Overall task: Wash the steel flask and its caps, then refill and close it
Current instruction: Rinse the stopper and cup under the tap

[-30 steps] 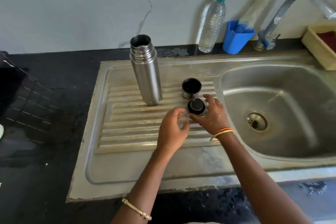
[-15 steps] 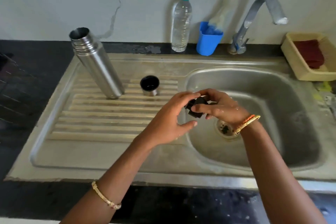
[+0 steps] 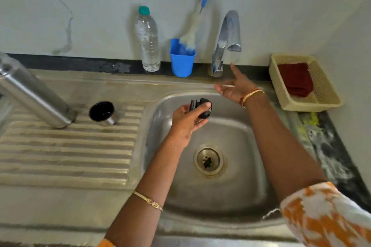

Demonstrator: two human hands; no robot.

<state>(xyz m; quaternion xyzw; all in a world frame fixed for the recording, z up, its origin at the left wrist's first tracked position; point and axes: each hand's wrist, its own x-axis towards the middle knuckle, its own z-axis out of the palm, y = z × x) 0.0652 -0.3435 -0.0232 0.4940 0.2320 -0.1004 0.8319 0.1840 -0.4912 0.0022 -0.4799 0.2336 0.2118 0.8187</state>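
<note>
Since half a second ago, our right hand [image 3: 236, 86] has let go of the small black plastic inner cap [image 3: 202, 109] and reached toward the chrome tap [image 3: 224, 46] at upper centre, fingers spread and holding nothing. Our left hand [image 3: 186, 120] now grips that cap alone, thumb and fingers curled round it, above the basin of the stainless steel sink [image 3: 251, 166].

We count one tall open steel flask [image 3: 34, 94] at the left edge, standing on the ribbed draining board [image 3: 66, 150], and one steel outer cap with a black lining [image 3: 103, 113] mouth-up just beside it. Along the back ledge stand one clear plastic water bottle with a green lid [image 3: 147, 40] and one blue plastic cup [image 3: 181, 62] holding one blue-handled bottle brush [image 3: 192, 30]. At right, one cream plastic basket [image 3: 325, 98] holds one dark red cloth [image 3: 295, 78].

A black stone counter [image 3: 337, 158] surrounds the sink; a pale marble-veined wall [image 3: 80, 6] rises behind.
</note>
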